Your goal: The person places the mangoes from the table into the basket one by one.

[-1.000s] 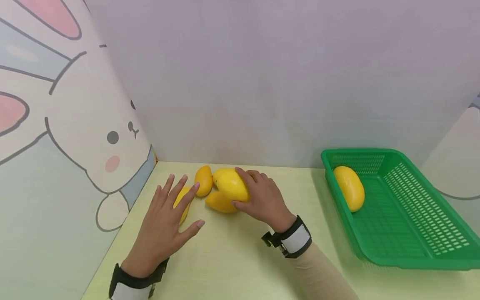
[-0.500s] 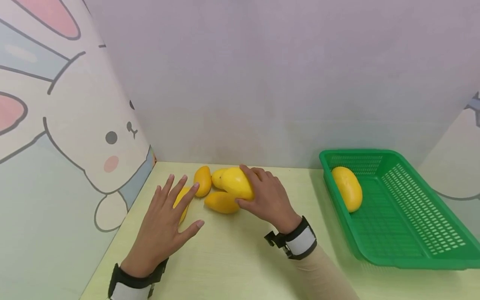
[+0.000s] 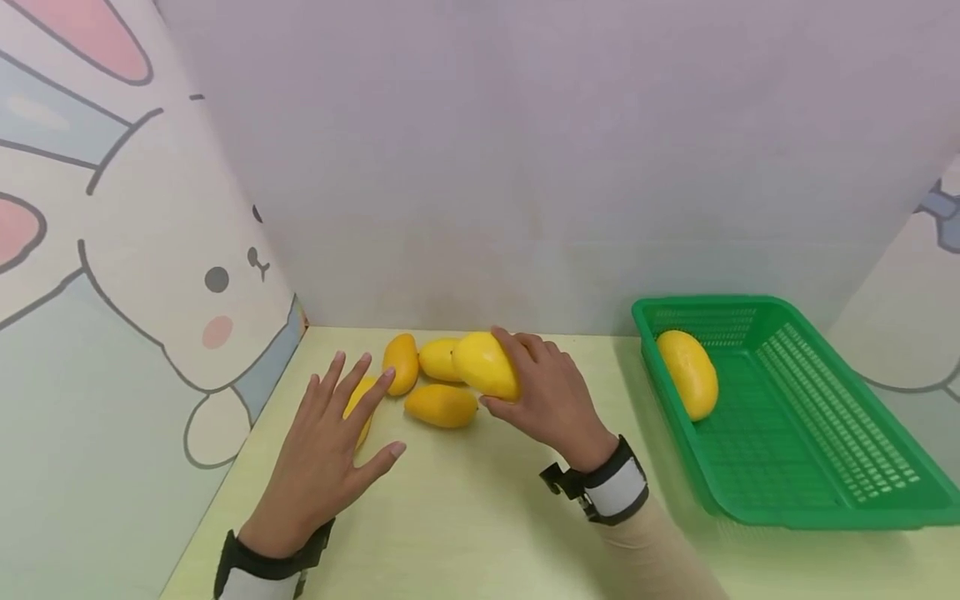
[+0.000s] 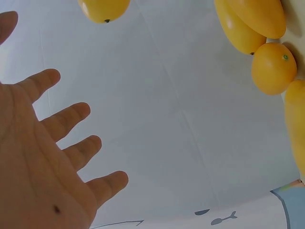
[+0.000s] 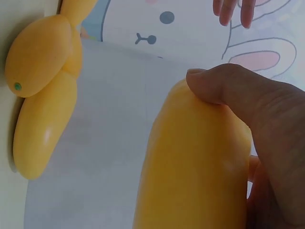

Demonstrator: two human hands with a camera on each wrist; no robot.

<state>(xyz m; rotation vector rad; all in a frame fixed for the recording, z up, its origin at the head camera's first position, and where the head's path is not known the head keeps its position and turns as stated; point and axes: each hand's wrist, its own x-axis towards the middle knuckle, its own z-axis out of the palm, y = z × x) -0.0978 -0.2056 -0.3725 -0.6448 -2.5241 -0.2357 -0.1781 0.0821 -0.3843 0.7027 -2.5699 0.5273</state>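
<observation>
A person's right hand (image 3: 551,396) grips a yellow mango (image 3: 486,365) raised above a pale table (image 3: 480,517) as the left hand (image 3: 322,462), fingers spread wide, hovers near four other mangoes (image 3: 441,406), with a green plastic basket (image 3: 772,458) holding a single mango (image 3: 687,375) at right.

We found no readable text, label, brand, number or sign: none on the yellow fruit (image 3: 483,365) within the fingers of the right hand (image 3: 553,398), the green basket (image 3: 825,518) right of those fingers, or the printed wall panel (image 3: 135,358) left of the left hand's (image 3: 324,467) fingers.
</observation>
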